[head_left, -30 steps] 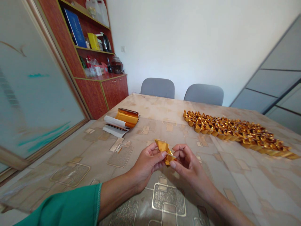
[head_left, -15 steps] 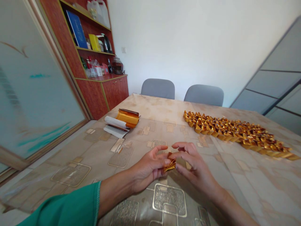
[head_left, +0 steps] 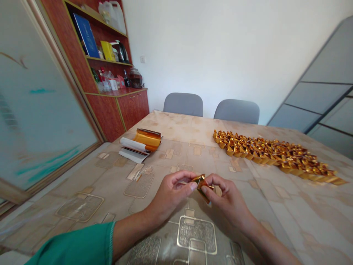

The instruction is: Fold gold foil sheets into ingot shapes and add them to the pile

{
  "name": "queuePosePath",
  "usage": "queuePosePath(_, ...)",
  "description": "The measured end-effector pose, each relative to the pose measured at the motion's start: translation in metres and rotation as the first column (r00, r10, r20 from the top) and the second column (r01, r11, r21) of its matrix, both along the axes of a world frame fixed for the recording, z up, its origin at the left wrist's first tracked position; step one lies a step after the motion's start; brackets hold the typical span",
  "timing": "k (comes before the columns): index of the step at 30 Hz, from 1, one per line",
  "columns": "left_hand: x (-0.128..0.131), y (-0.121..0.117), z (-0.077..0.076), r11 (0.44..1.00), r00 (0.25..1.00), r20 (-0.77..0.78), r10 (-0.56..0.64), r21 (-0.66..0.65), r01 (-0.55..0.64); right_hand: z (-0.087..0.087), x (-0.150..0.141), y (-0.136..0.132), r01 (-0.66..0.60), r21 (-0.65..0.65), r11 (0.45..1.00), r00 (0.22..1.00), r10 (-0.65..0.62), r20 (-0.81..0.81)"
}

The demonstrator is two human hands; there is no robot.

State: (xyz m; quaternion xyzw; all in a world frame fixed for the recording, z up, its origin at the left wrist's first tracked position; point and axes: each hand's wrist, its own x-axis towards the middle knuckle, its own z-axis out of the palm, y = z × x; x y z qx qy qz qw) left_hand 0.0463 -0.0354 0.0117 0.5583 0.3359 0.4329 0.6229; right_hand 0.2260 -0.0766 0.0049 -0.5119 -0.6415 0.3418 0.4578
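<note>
A small folded piece of shiny gold foil paper (head_left: 203,188) is held above the table between my two hands. My left hand (head_left: 173,191) pinches its left corner between thumb and fingers. On the other side, the thumb and fingers of my right hand (head_left: 229,197) grip its right part. The fingers cover some of the folds. To the right lie rows of folded gold foil pieces (head_left: 259,149), packed close together. A curled stack of gold foil sheets (head_left: 147,138) with pale undersides rests on the left of the table.
A patterned cover lies over the table (head_left: 165,169). Two grey chairs (head_left: 183,104) stand at its far edge. Behind on the left is a red-brown cabinet (head_left: 110,110) with a kettle (head_left: 121,51) and other goods on its shelves.
My right hand has closed onto the foil piece, where its fingers were spread before. The piece has been turned and now stands more upright. The view has shifted slightly.
</note>
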Motion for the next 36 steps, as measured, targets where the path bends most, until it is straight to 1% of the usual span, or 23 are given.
queuePosePath(7, 0.004, 0.002, -0.008, 0.994, 0.994, -0.064, 0.091, 0.059, -0.087, -0.004, -0.006, -0.003, 0.016, -0.073, 0.997, 0.999, -0.019, -0.04)
queuePosePath(12, 0.004, 0.003, -0.007, 0.996, 0.995, -0.032, 0.09, 0.009, -0.09, -0.007, -0.007, -0.003, 0.032, -0.097, 0.995, 0.996, -0.039, -0.076)
queuePosePath(17, 0.002, 0.005, -0.008, 0.994, 0.994, -0.049, 0.101, 0.036, -0.099, -0.004, -0.009, -0.003, 0.024, -0.119, 0.993, 0.991, -0.039, -0.124)
queuePosePath(18, 0.002, 0.004, -0.008, 0.995, 0.995, -0.028, 0.097, 0.014, -0.097, -0.003, -0.009, -0.003, 0.019, -0.121, 0.992, 0.989, -0.037, -0.142)
queuePosePath(20, 0.004, 0.002, -0.009, 0.995, 0.997, 0.056, 0.062, -0.079, -0.057, -0.002, -0.009, -0.001, 0.009, -0.131, 0.991, 0.981, -0.034, -0.189)
queuePosePath(22, 0.006, -0.001, -0.012, 0.981, 0.989, 0.148, -0.011, -0.191, 0.039, -0.003, -0.008, 0.0, -0.002, -0.145, 0.989, 0.971, -0.033, -0.238)
queuePosePath(24, 0.009, -0.004, -0.015, 0.956, 0.978, 0.199, -0.064, -0.269, 0.117, -0.004, -0.009, 0.001, -0.009, -0.151, 0.988, 0.964, -0.031, -0.264)
queuePosePath(26, 0.01, -0.004, -0.018, 0.941, 0.977, 0.207, -0.056, -0.315, 0.121, -0.004, -0.009, 0.0, -0.019, -0.149, 0.989, 0.964, -0.022, -0.265)
queuePosePath(28, 0.009, -0.002, -0.019, 0.932, 0.978, 0.208, -0.014, -0.351, 0.087, -0.003, -0.007, -0.001, -0.046, -0.145, 0.988, 0.967, 0.008, -0.253)
queuePosePath(30, 0.006, 0.001, -0.018, 0.924, 0.977, 0.215, 0.004, -0.375, 0.079, -0.001, -0.002, 0.0, -0.045, -0.118, 0.992, 0.975, 0.018, -0.222)
queuePosePath(31, 0.005, 0.003, -0.017, 0.919, 0.975, 0.221, 0.006, -0.386, 0.081, 0.0, 0.001, 0.0, -0.015, -0.082, 0.996, 0.981, -0.001, -0.193)
queuePosePath(34, 0.001, 0.008, -0.014, 0.904, 0.972, 0.235, 0.005, -0.417, 0.096, -0.001, 0.011, 0.002, 0.07, 0.07, 0.995, 0.996, -0.066, -0.056)
queuePosePath(35, 0.0, 0.009, -0.013, 0.899, 0.971, 0.238, 0.005, -0.426, 0.1, -0.002, 0.013, 0.003, 0.055, 0.136, 0.989, 0.998, -0.057, 0.008)
queuePosePath(36, 0.0, 0.009, -0.013, 0.894, 0.97, 0.241, 0.004, -0.436, 0.104, -0.003, 0.014, 0.003, 0.013, 0.202, 0.979, 0.996, -0.03, 0.079)
